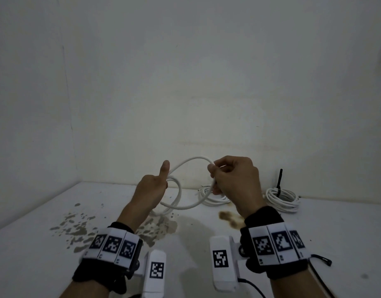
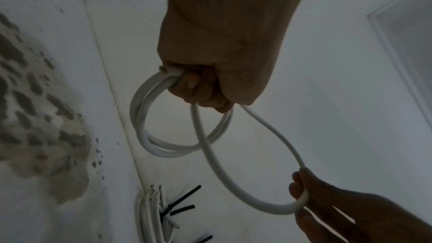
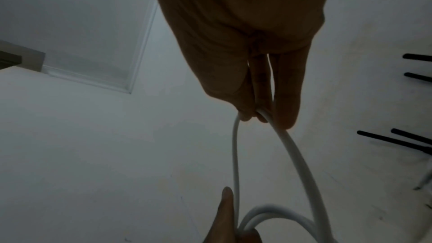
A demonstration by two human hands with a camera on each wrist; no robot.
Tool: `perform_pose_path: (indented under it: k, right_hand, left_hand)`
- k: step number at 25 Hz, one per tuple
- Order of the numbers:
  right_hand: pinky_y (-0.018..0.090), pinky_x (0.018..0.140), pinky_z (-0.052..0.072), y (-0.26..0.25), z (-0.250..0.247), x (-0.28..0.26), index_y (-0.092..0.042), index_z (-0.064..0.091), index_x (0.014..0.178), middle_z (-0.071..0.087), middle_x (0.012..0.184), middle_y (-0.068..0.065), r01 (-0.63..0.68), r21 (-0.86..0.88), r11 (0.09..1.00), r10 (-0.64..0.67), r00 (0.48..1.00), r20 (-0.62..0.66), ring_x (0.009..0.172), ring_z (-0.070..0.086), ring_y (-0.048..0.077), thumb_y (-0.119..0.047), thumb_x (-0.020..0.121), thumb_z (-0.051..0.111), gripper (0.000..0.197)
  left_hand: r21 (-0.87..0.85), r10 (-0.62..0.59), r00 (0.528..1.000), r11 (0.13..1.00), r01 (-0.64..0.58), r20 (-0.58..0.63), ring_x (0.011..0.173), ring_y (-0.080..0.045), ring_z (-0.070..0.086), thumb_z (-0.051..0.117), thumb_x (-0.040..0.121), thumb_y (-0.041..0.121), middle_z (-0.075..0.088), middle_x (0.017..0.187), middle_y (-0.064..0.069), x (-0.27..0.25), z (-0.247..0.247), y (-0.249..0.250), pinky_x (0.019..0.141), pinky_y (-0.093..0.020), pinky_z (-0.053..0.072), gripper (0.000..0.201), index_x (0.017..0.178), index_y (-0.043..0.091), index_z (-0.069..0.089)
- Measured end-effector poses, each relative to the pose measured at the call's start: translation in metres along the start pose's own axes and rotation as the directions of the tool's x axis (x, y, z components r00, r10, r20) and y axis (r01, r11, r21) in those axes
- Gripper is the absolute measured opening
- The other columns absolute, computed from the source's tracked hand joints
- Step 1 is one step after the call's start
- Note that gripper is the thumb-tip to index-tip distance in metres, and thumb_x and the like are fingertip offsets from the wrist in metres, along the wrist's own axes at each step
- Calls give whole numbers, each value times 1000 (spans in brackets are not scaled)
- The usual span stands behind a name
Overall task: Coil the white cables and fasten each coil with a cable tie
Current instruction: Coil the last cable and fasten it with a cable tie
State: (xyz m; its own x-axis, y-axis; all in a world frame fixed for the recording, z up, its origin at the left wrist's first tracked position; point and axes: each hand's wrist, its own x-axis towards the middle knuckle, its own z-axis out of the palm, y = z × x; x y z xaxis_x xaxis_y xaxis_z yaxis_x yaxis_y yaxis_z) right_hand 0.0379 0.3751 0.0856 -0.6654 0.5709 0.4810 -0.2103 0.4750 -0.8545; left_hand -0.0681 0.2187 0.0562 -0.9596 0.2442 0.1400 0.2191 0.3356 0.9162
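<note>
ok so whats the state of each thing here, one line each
left hand: grips the coil, thumb up
right hand: pinches a fresh loop
cable: partly coiled, untied, held off the table
far coil: on the table, tied with a black tie
middle cables: loose on the table

Two hands: left hand [image 1: 152, 187], right hand [image 1: 234, 181]. Three white cables: one held [image 1: 191, 160], one loose [image 1: 208, 197], one tied [image 1: 282, 200]. One black tie [image 1: 279, 179] shows there.
</note>
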Motion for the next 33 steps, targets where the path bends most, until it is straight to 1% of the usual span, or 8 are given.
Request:
perform_pose_path:
  k: [5, 9, 13, 17, 20, 23, 29, 33]
  right_hand:
    - [44, 65, 63, 4, 8, 0, -11, 72, 75, 71, 60, 6, -21, 21, 1000, 21, 999, 37, 52, 71, 23, -15, 84, 77, 11]
    - [42, 71, 62, 10, 13, -1, -7, 66, 68, 70, 66, 12, -116, 110, 987, 88, 968, 237, 58, 66, 21, -10, 78, 82, 19]
    - [37, 68, 51, 12, 11, -4, -7, 62, 67, 70, 81, 24, -27, 46, 999, 9, 931, 365, 69, 60, 21, -14, 76, 85, 26]
    - [38, 82, 56, 13, 18, -8, -4, 53, 73, 73, 96, 21, -44, 294, 955, -94, 894, 439, 93, 72, 30, 7, 83, 72, 24]
    - [41, 78, 59, 12, 19, -10, -5, 49, 80, 72, 90, 25, -58, 370, 927, -141, 862, 487, 81, 71, 38, 4, 88, 68, 22]
    - [37, 75, 58, 9, 16, -11, -8, 50, 93, 65, 78, 21, 24, 288, 957, -166, 859, 484, 71, 66, 26, -9, 93, 67, 18]
    - [24, 53, 38, 13, 8, -9, -25, 48, 105, 48, 59, -7, 46, -40, 998, -21, 872, 489, 53, 40, 11, -55, 84, 70, 43]
    - [16, 51, 36, 18, -24, 4, -10, 67, 83, 68, 64, 8, 78, -62, 995, -52, 938, 343, 48, 47, 8, -50, 77, 79, 42]
  left_hand:
    - [-157, -44, 997, 986, 52, 57, 45, -14, 25, 33, 92, 70, 31, 53, 3, 4, -3, -4, 46, -25, 23, 63, 65, 16, 49]
    - [-506, -76, 964, 839, 200, 255, 39, -10, 12, 44, 96, 58, 16, 51, 7, 5, -6, -1, 37, -22, 12, 52, 61, 25, 27]
    - [-615, -39, 930, 739, 273, 366, 31, -6, 12, 46, 97, 50, 15, 44, 9, 7, -13, 6, 33, -14, 10, 52, 57, 25, 27]
    - [-684, 20, 903, 660, 310, 429, 25, -4, 13, 43, 99, 46, 16, 38, 9, 4, -12, 13, 31, -10, 10, 55, 51, 24, 30]
    - [-717, 42, 880, 599, 357, 474, 32, -7, 3, 41, 99, 46, 16, 37, 9, 2, -13, 17, 30, -11, 9, 57, 48, 23, 32]
    - [-732, 52, 861, 553, 398, 506, 38, -9, 0, 39, 100, 47, 14, 36, 9, 3, -15, 16, 30, -11, 9, 58, 47, 22, 32]
    - [-725, 43, 867, 570, 387, 496, 30, -6, 4, 43, 97, 51, 18, 33, 9, 7, -22, 14, 30, -11, 9, 59, 47, 24, 29]
    - [-589, -70, 923, 751, 298, 378, 28, -4, 15, 55, 90, 53, 18, 41, 10, 15, -40, -7, 31, -12, 12, 52, 53, 25, 31]
